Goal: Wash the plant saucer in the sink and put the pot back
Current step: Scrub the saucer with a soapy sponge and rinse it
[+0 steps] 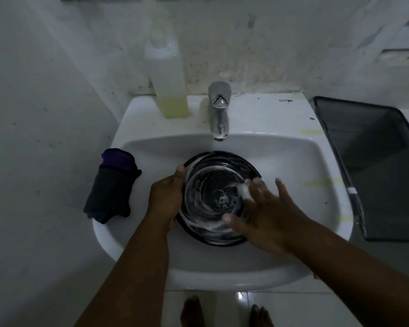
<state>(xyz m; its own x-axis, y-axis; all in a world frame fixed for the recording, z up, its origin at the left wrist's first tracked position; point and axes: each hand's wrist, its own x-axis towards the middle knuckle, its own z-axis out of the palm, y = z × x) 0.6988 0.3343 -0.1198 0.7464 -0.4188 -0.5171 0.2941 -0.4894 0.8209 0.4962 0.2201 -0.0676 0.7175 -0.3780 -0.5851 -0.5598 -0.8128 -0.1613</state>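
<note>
Soapy saucer (216, 197) face-up in sink (293, 166)

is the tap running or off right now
Off, as far as the picture shows: no stream falls from the tap spout onto the soapy saucer below it in the sink.

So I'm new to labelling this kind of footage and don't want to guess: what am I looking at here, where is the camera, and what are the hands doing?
There is no machine here, only a person. One wide-angle camera on their head looks down at their hands over a white washbasin. In the bowl lies a black plant saucer, streaked with soap foam. The left hand grips the saucer's left rim. The right hand, fingers spread and foamy, rubs its inside. Behind stand a chrome tap, with no water visibly running, and a soap bottle holding yellowish liquid. A dark folded cloth rests on the basin's left edge, and a dark mesh tray sits to the right.
</note>
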